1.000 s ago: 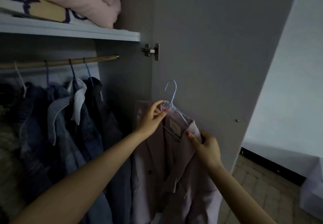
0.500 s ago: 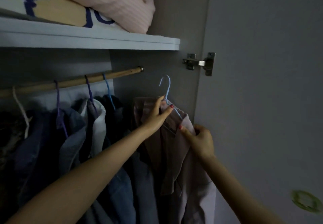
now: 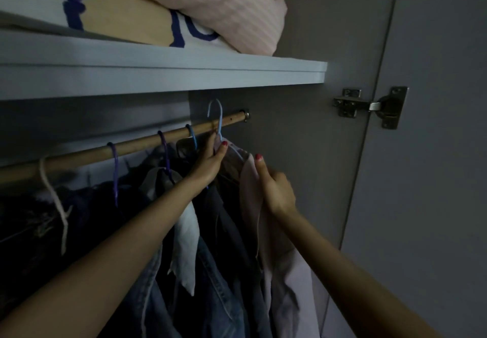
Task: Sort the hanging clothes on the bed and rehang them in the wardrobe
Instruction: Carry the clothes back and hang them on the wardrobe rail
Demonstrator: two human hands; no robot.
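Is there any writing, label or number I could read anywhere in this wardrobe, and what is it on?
Folded cloth on the shelf: big dark blue strokes, maybe letters, but cut off and folded, so no word can be read.
Hinge, hangers, clothes, pink bedding: no text that shows.

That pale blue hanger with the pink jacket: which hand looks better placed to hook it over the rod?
Probably the left hand: it grips the pale blue hanger at its neck, the hook level with the rod. The right hand only holds the pink jacket lower down.
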